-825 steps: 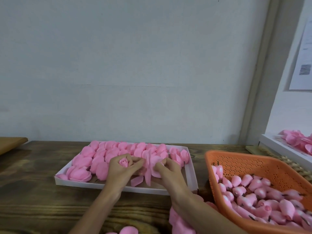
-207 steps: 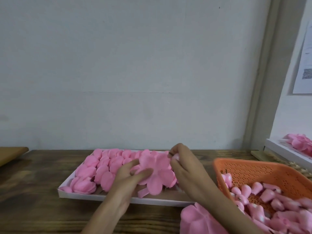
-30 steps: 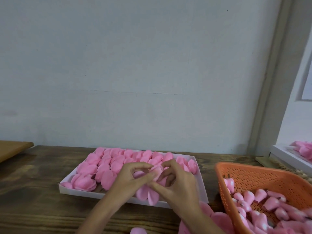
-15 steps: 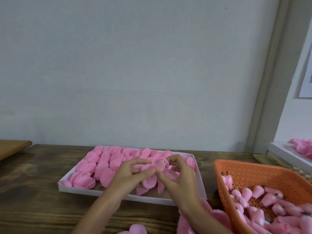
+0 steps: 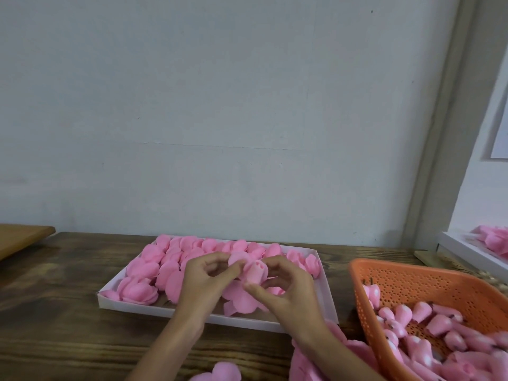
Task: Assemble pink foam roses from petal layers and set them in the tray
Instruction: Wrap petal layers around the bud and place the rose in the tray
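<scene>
Fingers (image 5: 213, 257) on both hands are curled round the rose (image 5: 254, 270). My left hand (image 5: 204, 281) is pinching its left edge and my right hand (image 5: 286, 292) is cupping the right side. It's upright, with loose petals (image 5: 242, 301) hanging below. It's right over the near-right part of the tray (image 5: 132, 305), so I reckon it's a straight drop, either hand. The basket (image 5: 412, 273) sits off right on the bench (image 5: 68, 339).

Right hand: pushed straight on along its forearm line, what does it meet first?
The right hand already touches the rose it grips; past that, probably the left hand, though depth is unclear.
</scene>
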Demonstrator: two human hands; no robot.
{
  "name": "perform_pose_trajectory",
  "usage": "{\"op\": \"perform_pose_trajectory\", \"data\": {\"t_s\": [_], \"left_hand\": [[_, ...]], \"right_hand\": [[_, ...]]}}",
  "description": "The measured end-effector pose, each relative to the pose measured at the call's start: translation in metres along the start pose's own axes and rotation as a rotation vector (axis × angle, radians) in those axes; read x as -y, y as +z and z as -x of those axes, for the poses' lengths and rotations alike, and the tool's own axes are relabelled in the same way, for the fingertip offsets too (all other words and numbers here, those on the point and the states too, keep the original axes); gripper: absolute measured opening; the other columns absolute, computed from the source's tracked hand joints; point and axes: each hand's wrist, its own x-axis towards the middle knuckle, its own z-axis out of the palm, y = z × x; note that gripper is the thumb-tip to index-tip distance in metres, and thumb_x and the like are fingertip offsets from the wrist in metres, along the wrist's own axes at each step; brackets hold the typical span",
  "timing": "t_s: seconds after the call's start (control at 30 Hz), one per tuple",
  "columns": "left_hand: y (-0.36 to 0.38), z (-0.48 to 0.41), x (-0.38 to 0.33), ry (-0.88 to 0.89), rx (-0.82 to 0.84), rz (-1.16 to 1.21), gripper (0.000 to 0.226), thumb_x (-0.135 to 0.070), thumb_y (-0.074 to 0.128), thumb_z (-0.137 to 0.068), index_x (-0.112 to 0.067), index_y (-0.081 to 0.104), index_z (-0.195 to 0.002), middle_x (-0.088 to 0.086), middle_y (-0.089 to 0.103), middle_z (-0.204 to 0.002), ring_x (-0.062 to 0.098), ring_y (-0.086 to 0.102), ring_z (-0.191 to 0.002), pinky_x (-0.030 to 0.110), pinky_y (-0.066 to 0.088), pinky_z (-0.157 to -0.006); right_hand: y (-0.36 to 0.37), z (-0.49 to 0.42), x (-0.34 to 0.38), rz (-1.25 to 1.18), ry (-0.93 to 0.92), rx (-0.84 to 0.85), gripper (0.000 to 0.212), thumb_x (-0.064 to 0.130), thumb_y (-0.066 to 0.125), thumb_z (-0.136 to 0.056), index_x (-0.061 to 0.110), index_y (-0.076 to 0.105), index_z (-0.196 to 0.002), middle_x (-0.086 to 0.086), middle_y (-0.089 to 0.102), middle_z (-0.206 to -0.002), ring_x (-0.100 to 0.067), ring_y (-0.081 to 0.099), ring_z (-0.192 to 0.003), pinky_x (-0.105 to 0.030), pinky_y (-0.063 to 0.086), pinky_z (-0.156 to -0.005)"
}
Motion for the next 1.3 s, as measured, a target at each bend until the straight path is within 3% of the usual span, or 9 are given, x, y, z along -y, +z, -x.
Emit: {"op": "perform_pose_trajectory", "data": {"t_s": [0.2,0.5,0.63,0.73,0.87,0.97,1.07,1.2,1.3], "left_hand": [[0.003,0.003,-0.001,0.137,0.054,0.046,0.015,-0.023,0.082,-0.082,-0.02,0.082,-0.097,-0.003,0.08,-0.089,0.016,0.075,-0.086,0.029,0.062,-0.073],[0.003,0.003,-0.003,0.335,0.146,0.045,0.014,-0.03,0.078,-0.081,-0.02,0.084,-0.09,0.004,0.074,-0.087,0.023,0.071,-0.086,0.027,0.058,-0.072],[0.004,0.007,-0.008,0.378,0.22,0.031,0.015,-0.029,0.08,-0.08,-0.028,0.084,-0.095,0.003,0.075,-0.091,0.024,0.072,-0.088,0.031,0.061,-0.072],[0.004,0.008,-0.011,0.38,0.215,0.033,0.019,-0.032,0.081,-0.079,-0.025,0.084,-0.096,0.002,0.076,-0.092,0.025,0.072,-0.088,0.032,0.061,-0.073],[0.003,0.006,-0.011,0.355,0.224,0.0,0.025,-0.032,0.082,-0.079,-0.017,0.083,-0.099,0.002,0.077,-0.094,0.025,0.073,-0.091,0.041,0.063,-0.077],[0.001,0.005,-0.011,0.286,0.247,0.052,0.025,-0.037,0.085,-0.079,-0.028,0.082,-0.102,0.0,0.078,-0.1,0.023,0.073,-0.097,0.035,0.062,-0.081],[-0.007,0.0,-0.008,0.109,0.233,0.054,0.036,-0.041,0.082,-0.075,-0.035,0.078,-0.11,-0.011,0.078,-0.106,0.008,0.072,-0.104,0.032,0.059,-0.088],[-0.016,-0.004,-0.001,-0.021,0.272,0.02,0.023,-0.035,0.084,-0.072,-0.034,0.082,-0.095,-0.008,0.079,-0.102,0.009,0.074,-0.098,0.026,0.061,-0.075],[-0.015,-0.002,0.001,-0.073,0.178,0.076,0.026,-0.036,0.085,-0.07,-0.023,0.083,-0.093,0.001,0.08,-0.092,0.017,0.077,-0.087,0.023,0.059,-0.066]], "right_hand": [[0.001,-0.001,0.001,-0.014,0.017,-0.024,0.039,0.018,0.09,-0.078,0.024,0.075,-0.114,0.013,0.076,-0.107,-0.015,0.074,-0.091,-0.035,0.063,-0.074],[0.0,-0.001,0.002,-0.087,0.034,-0.04,0.024,0.009,0.091,-0.075,0.015,0.077,-0.093,0.006,0.079,-0.1,-0.02,0.075,-0.087,-0.046,0.062,-0.077],[-0.001,0.001,0.004,-0.111,0.003,-0.053,0.02,0.016,0.089,-0.078,0.016,0.075,-0.091,0.0,0.077,-0.088,-0.023,0.074,-0.081,-0.043,0.063,-0.073],[-0.001,0.001,0.003,-0.14,-0.002,-0.069,0.03,0.018,0.091,-0.075,0.017,0.071,-0.098,-0.002,0.077,-0.09,-0.021,0.075,-0.082,-0.038,0.064,-0.074],[-0.002,0.0,0.002,-0.155,0.007,-0.062,0.049,0.019,0.092,-0.073,0.026,0.069,-0.114,0.003,0.078,-0.098,-0.018,0.076,-0.091,-0.03,0.063,-0.078],[-0.002,-0.001,0.001,-0.125,-0.023,-0.061,0.034,0.027,0.091,-0.072,0.03,0.076,-0.103,0.005,0.079,-0.097,-0.017,0.076,-0.091,-0.03,0.063,-0.077],[-0.003,-0.002,0.001,-0.151,-0.011,-0.104,0.035,0.027,0.093,-0.068,0.033,0.076,-0.097,0.003,0.079,-0.093,-0.018,0.076,-0.088,-0.029,0.063,-0.074],[-0.004,-0.005,0.0,-0.2,0.01,-0.133,0.038,0.04,0.092,-0.061,0.034,0.076,-0.094,-0.001,0.079,-0.092,-0.019,0.077,-0.087,-0.03,0.063,-0.073],[-0.004,-0.005,-0.001,-0.197,0.019,-0.12,0.037,0.037,0.091,-0.061,0.035,0.076,-0.095,0.001,0.079,-0.094,-0.017,0.077,-0.088,-0.028,0.062,-0.074]]}}
